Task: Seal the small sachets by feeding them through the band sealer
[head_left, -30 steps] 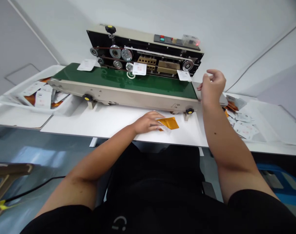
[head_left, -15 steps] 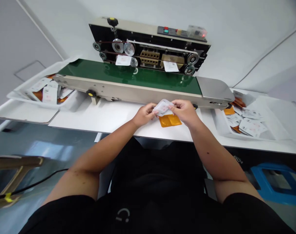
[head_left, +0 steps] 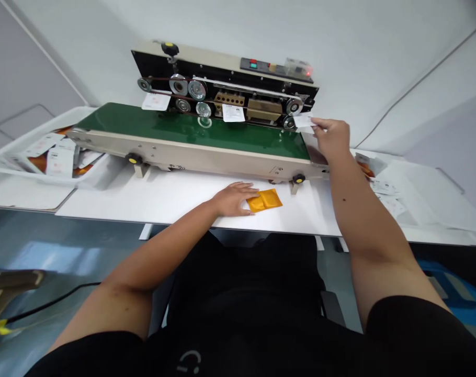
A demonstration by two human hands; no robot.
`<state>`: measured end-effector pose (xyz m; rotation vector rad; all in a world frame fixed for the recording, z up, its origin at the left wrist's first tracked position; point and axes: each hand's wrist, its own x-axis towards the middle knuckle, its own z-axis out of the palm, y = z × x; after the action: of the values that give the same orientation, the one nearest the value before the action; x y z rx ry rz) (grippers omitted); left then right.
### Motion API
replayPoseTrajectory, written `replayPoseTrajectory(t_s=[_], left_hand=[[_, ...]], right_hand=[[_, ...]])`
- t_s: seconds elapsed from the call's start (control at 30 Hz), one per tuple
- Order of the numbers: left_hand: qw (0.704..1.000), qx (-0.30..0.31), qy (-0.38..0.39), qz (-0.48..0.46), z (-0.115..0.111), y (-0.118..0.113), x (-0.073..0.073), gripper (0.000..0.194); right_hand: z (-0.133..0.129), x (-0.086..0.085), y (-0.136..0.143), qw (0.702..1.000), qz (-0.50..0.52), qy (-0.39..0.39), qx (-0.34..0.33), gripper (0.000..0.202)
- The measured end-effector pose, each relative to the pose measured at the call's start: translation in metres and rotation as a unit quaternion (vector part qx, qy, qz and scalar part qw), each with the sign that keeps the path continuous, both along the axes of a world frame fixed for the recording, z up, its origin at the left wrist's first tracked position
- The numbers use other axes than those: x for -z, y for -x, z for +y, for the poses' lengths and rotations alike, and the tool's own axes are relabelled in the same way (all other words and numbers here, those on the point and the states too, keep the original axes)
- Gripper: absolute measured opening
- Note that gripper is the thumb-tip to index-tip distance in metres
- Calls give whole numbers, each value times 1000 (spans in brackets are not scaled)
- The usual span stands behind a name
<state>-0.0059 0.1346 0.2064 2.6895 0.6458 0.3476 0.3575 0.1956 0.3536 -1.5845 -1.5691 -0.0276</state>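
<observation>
A white packet [head_left: 303, 120] is pinched in my right hand [head_left: 332, 137] at the right end of the sealing machine [head_left: 238, 78], by its rollers. My left hand [head_left: 234, 200] rests on the white table with fingers apart, its fingertips at the left edge of an orange packet [head_left: 270, 198] that lies flat. Another white packet [head_left: 233, 113] hangs from the middle of the machine over the green belt [head_left: 183, 123]. One more white packet [head_left: 156, 101] sticks out at the machine's left end.
At the left stands a white bin [head_left: 100, 175] with white and orange packets. A second bin [head_left: 426, 220] with packets is at the right, partly behind my right arm. The conveyor's metal side [head_left: 222, 157] runs between my left hand and the machine.
My right hand has carried the white packet up and right to the machine. My left hand has let go of it and lies by the orange packet. Both packets in the machine have moved left.
</observation>
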Motion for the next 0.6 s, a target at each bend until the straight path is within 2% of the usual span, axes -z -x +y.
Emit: replayPoseTrajectory(t_s=[0.1, 0.17, 0.27, 0.33, 0.4, 0.47, 0.53, 0.6], left_hand=[[997, 2, -33, -64, -2, 2, 0, 47], [992, -16, -57, -113, -4, 4, -4, 36], [979, -74, -87, -169, -6, 6, -9, 45], [969, -118, -85, -201, -7, 8, -12, 50], [958, -162, -52, -230, -8, 10, -13, 51], [949, -194, -8, -247, -10, 12, -13, 50], [947, -200, 21, -249, -13, 12, -13, 49], [951, -191, 28, -242, -15, 12, -13, 48]], right_hand=[[2, -1, 14, 999, -36, 14, -28, 30], [-8, -2, 24, 998, -58, -15, -10, 34], [-42, 3, 45, 993, -80, -87, 29, 36], [-72, 11, 66, 992, -89, -92, -7, 34], [-100, 20, 90, 988, -106, -36, -109, 30], [-119, 31, 111, 968, -125, 49, -214, 29], [-129, 40, 128, 947, -129, 132, -262, 29], [-132, 46, 138, 930, -107, 215, -278, 24]])
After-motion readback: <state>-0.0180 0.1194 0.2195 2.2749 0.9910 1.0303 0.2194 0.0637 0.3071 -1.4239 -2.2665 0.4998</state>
